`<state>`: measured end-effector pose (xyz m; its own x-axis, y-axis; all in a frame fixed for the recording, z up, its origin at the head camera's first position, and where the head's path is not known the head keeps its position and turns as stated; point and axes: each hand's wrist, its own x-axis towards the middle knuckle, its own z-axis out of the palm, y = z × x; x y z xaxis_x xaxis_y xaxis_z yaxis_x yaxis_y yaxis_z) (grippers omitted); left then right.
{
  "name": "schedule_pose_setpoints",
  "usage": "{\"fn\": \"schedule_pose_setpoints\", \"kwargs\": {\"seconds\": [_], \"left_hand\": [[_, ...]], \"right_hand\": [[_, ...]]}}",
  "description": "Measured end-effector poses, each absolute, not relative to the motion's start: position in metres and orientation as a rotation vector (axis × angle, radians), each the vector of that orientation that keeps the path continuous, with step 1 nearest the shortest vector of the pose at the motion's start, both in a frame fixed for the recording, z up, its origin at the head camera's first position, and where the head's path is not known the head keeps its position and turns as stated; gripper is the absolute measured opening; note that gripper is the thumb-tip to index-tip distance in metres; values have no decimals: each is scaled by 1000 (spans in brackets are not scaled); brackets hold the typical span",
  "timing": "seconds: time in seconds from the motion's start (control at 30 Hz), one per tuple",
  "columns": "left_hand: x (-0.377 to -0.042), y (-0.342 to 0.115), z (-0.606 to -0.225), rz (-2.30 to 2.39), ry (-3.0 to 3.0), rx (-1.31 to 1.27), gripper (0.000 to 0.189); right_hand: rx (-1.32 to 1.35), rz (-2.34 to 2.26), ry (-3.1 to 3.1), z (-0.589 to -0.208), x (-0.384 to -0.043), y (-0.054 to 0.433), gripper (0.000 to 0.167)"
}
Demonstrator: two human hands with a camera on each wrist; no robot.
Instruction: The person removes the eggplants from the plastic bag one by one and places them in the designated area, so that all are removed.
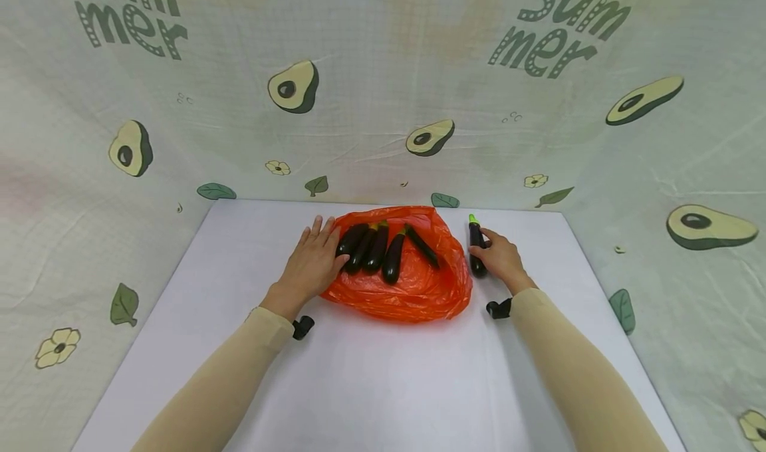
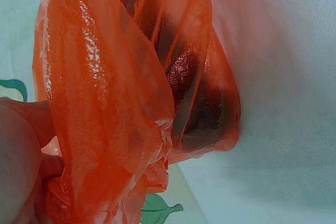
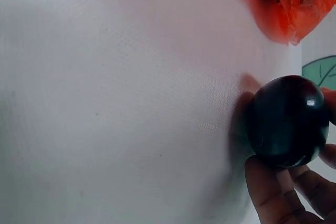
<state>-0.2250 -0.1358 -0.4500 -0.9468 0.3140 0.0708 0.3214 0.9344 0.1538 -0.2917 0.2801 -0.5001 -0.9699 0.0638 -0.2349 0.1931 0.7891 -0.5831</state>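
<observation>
A red plastic bag (image 1: 395,309) lies with its mouth open, several dark eggplants (image 1: 391,259) inside. My left hand (image 1: 308,259) is at the bag's left edge, thumb over the rim beside the eggplants and the other fingers extended along the outside. In the left wrist view, thin bag film (image 2: 110,103) bunches against those fingers, and dark eggplants show through it. To the right of the bag, my right hand (image 1: 503,256) grips one eggplant (image 1: 477,246), its green stem pointing away from me. The right wrist view shows this eggplant's rounded end (image 3: 287,121) between the fingers.
The white table (image 1: 395,385) carries the bag. Behind it and along both sides hangs a pale cloth (image 1: 359,53) printed with avocados, leaves and lettering. A black wrist camera (image 1: 303,327) is under the left wrist, another camera (image 1: 499,308) under the right.
</observation>
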Motion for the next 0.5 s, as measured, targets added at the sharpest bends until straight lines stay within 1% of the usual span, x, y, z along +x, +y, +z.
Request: {"fn": "schedule_pose_setpoints", "kwargs": {"seconds": [0.27,0.5], "left_hand": [[-224,-134,-449,-267,-3045,-496,74],[-224,-134,-448,-280,-3053,-483,74]], "right_hand": [[159,-899,2815,-501,-292,279,70],[166,-868,2816,-501,-293,279,69]]}}
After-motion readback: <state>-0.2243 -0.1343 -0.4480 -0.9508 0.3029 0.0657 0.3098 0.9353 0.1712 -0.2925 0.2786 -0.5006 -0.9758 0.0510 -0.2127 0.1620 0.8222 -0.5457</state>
